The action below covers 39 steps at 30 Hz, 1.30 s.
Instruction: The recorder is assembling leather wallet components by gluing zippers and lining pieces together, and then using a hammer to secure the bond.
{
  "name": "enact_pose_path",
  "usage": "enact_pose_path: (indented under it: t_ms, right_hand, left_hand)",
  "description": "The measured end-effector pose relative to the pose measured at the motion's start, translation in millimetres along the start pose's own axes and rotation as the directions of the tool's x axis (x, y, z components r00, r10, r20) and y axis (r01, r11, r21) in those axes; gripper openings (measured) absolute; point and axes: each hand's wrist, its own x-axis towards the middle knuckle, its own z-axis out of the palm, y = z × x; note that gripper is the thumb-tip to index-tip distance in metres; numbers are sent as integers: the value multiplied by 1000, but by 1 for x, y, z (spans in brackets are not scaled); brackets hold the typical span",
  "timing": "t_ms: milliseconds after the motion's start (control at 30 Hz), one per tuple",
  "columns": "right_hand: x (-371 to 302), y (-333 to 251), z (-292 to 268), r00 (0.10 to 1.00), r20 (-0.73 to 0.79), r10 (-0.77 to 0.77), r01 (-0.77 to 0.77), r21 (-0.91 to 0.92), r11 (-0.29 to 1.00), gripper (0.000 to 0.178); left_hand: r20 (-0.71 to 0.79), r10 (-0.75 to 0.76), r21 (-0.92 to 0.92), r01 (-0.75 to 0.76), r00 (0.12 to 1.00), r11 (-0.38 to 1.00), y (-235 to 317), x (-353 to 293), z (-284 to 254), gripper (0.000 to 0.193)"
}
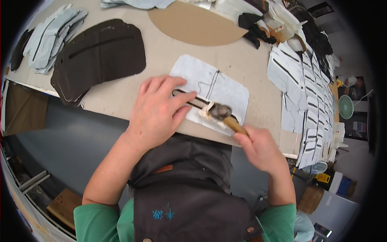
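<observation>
My right hand (260, 147) grips the wooden handle of a hammer (235, 124). Its metal head, with cream-coloured material around one end, is slightly blurred over a pale grey-white panel (231, 92). That panel lies near the table's front edge and has a long dark-edged slot across it, with loose dark threads and a seam at its middle. My left hand (155, 109) rests on the panel's left part, fingers apart, the index finger alongside the slot's left end. Nothing shows in that hand. The hammer head hides part of the slot.
Dark brown panels (109, 52) lie at the left, with a stack of pale panels (54, 36) beyond them. A tan curved sheet (193, 24) lies at the back. Many overlapping pale panels with dark slots (308, 105) cover the right side, near black material (254, 30).
</observation>
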Motion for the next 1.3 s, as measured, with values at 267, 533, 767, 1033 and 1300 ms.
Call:
enact_pose_path:
  t_ms: [267, 533, 767, 1033, 1300]
  right_hand:
    - [22, 68, -27, 834, -525, 170, -269, -118, 956, 21]
    - [49, 1, 50, 905, -400, -144, 265, 268, 926, 22]
    - [56, 0, 65, 868, -466, -172, 281, 176, 943, 16]
    - [57, -3, 52, 902, -413, -123, 242, 250, 938, 14]
    - [91, 1, 21, 793, -278, -542, 490, -238, 839, 8]
  left_hand:
    - [-58, 6, -2, -6, 998, 1000, 10, 1, 3, 28]
    - [-78, 7, -127, -17, 997, 992, 33, 10, 35, 17]
    - [-76, -92, -63, 88, 993, 994, 36, 10, 42, 20]
    - [-35, -87, -199, 79, 996, 977, 30, 7, 32, 18]
    - [25, -164, -237, 166, 986, 957, 23, 18, 30, 7]
